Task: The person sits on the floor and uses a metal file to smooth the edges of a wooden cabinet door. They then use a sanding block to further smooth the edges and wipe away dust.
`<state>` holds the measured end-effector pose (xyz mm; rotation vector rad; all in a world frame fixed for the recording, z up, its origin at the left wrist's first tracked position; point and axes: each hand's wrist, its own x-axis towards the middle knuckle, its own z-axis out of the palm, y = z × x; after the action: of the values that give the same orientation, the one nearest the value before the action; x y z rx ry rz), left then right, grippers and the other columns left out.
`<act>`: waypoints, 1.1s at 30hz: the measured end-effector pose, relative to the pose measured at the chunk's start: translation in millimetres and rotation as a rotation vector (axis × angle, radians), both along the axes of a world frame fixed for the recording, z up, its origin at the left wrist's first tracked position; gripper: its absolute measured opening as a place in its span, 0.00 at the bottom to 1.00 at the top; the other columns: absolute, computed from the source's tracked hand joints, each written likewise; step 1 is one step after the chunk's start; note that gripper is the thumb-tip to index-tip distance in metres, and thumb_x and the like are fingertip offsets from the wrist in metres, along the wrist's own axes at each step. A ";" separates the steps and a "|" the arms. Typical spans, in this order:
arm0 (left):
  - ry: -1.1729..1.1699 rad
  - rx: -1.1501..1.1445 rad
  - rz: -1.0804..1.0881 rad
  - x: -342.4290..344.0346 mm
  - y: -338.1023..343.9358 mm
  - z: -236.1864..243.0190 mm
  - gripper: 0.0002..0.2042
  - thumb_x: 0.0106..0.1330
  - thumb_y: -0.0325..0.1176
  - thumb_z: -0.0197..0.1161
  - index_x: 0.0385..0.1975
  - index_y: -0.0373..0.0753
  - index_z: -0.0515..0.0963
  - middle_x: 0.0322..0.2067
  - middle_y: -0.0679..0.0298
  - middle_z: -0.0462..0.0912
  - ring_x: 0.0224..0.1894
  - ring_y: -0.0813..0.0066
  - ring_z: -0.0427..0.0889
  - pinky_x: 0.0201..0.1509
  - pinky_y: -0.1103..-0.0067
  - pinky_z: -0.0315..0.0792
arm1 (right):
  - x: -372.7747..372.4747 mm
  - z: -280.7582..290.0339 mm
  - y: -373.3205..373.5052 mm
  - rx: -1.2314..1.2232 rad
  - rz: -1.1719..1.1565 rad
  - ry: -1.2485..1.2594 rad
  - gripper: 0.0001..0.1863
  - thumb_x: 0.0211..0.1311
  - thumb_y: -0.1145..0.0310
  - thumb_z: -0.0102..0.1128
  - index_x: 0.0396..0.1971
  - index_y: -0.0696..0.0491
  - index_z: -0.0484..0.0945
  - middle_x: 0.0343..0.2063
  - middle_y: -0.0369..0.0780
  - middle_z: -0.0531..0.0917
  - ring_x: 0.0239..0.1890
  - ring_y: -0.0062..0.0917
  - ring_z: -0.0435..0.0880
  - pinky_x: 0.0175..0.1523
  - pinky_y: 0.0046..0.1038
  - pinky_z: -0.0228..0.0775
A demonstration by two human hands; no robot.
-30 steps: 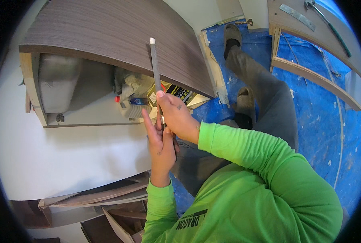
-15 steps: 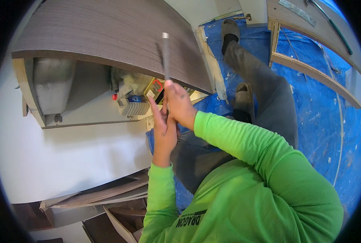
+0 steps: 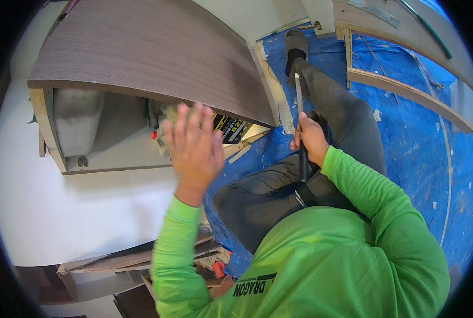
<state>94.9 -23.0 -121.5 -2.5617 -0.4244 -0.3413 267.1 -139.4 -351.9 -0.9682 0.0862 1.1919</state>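
My left hand point(image 3: 193, 151) is raised with its fingers spread and nothing in it. It stands before the mouth of a brown wood-grain cabinet point(image 3: 151, 50), covering part of what lies inside. Over my folded leg, my right hand point(image 3: 311, 140) is closed around a long slim tool point(image 3: 303, 167) with a black handle. Its narrow metal shaft points up and away, ending in a pale tip; the exact kind does not show clearly. A black and yellow box point(image 3: 231, 129) sits at the cabinet's right end. Beside my left hand, a red cap point(image 3: 153, 135) shows on a partly hidden container.
Blue sheeting point(image 3: 406, 159) covers the floor at the right. A wooden frame point(image 3: 406, 87) stands at the upper right, with a flat metal strip point(image 3: 374, 11) and a green-handled tool point(image 3: 427, 29) on its board. Loose boards point(image 3: 109, 265) lie at the lower left.
My hands have come apart: the right has moved right and down with the slim tool, while the left has shifted left, its fingers spread.
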 end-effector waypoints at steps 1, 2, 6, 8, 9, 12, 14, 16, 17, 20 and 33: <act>0.054 0.153 0.050 9.7 4.1 18.2 0.29 0.66 0.37 0.60 0.67 0.35 0.68 0.69 0.53 0.67 0.75 0.55 0.58 0.78 0.56 0.46 | 5.2 -7.6 -5.1 -0.023 0.030 -0.032 0.22 0.79 0.51 0.41 0.30 0.53 0.69 0.13 0.40 0.72 0.13 0.31 0.74 0.22 0.34 0.72; 0.122 0.176 0.066 14.2 14.1 26.2 0.29 0.67 0.38 0.60 0.67 0.34 0.68 0.70 0.53 0.66 0.76 0.55 0.56 0.78 0.57 0.45 | 7.2 -10.0 -8.0 -0.051 0.057 -0.066 0.22 0.79 0.51 0.42 0.30 0.53 0.69 0.12 0.40 0.71 0.13 0.31 0.74 0.22 0.34 0.71; 0.439 0.290 0.056 24.5 37.3 18.0 0.29 0.68 0.39 0.56 0.68 0.33 0.66 0.70 0.53 0.65 0.77 0.57 0.55 0.80 0.59 0.41 | 7.8 -15.9 -2.1 0.034 0.092 -0.103 0.22 0.78 0.51 0.43 0.29 0.52 0.69 0.11 0.39 0.71 0.12 0.29 0.73 0.21 0.32 0.70; 0.563 0.320 0.024 21.7 42.7 -3.9 0.30 0.68 0.40 0.56 0.68 0.31 0.65 0.70 0.52 0.64 0.76 0.57 0.55 0.81 0.60 0.40 | 8.0 -24.1 1.7 0.076 0.116 -0.179 0.22 0.78 0.50 0.44 0.28 0.52 0.69 0.11 0.39 0.71 0.12 0.29 0.73 0.21 0.32 0.70; 0.592 0.311 0.011 18.7 44.8 -19.0 0.31 0.68 0.40 0.55 0.69 0.31 0.64 0.70 0.51 0.64 0.76 0.56 0.54 0.81 0.60 0.40 | 8.2 -26.3 1.5 0.069 0.119 -0.168 0.22 0.78 0.50 0.44 0.28 0.52 0.69 0.11 0.39 0.71 0.12 0.29 0.73 0.21 0.32 0.70; 0.648 0.267 -0.028 16.2 43.2 -50.7 0.32 0.67 0.41 0.55 0.69 0.30 0.63 0.70 0.49 0.63 0.76 0.57 0.54 0.81 0.61 0.40 | 12.1 -29.6 0.2 0.048 0.126 -0.140 0.22 0.78 0.50 0.43 0.28 0.52 0.69 0.11 0.38 0.71 0.12 0.29 0.74 0.21 0.32 0.70; 0.689 0.234 -0.040 17.3 39.7 -64.2 0.33 0.67 0.42 0.56 0.70 0.29 0.61 0.71 0.50 0.62 0.76 0.57 0.54 0.81 0.61 0.40 | 14.7 -31.7 0.9 0.044 0.132 -0.124 0.22 0.79 0.50 0.43 0.28 0.52 0.69 0.11 0.38 0.71 0.11 0.29 0.73 0.21 0.32 0.70; 0.689 0.205 -0.066 15.8 40.6 -69.5 0.34 0.67 0.42 0.57 0.69 0.30 0.62 0.71 0.51 0.62 0.76 0.58 0.54 0.81 0.61 0.41 | 15.1 -31.5 0.9 0.042 0.132 -0.127 0.22 0.79 0.50 0.43 0.29 0.52 0.69 0.11 0.38 0.70 0.11 0.29 0.73 0.21 0.32 0.70; 0.689 0.190 -0.080 15.0 41.1 -69.5 0.34 0.66 0.43 0.57 0.69 0.30 0.62 0.71 0.51 0.63 0.76 0.58 0.54 0.81 0.61 0.41 | 14.6 -30.3 1.2 0.041 0.131 -0.129 0.22 0.79 0.50 0.43 0.29 0.52 0.69 0.10 0.38 0.70 0.11 0.29 0.73 0.21 0.32 0.70; 0.657 0.163 -0.074 13.3 41.9 -50.8 0.33 0.67 0.43 0.57 0.69 0.32 0.64 0.71 0.54 0.64 0.76 0.62 0.55 0.81 0.61 0.42 | 15.7 -27.4 0.9 0.054 0.135 -0.102 0.22 0.79 0.50 0.43 0.29 0.53 0.68 0.10 0.39 0.70 0.11 0.29 0.73 0.21 0.32 0.70; 0.440 0.227 -0.010 7.0 28.2 60.5 0.28 0.64 0.39 0.61 0.66 0.41 0.71 0.67 0.61 0.70 0.74 0.64 0.60 0.79 0.58 0.45 | 14.4 -24.0 1.6 -0.012 0.155 -0.102 0.23 0.79 0.50 0.42 0.30 0.54 0.68 0.10 0.40 0.70 0.11 0.31 0.73 0.21 0.34 0.69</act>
<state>101.9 5.2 -61.0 -2.3264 -0.1945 0.1654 281.4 -137.8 -375.9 -1.0592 -0.0640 1.2825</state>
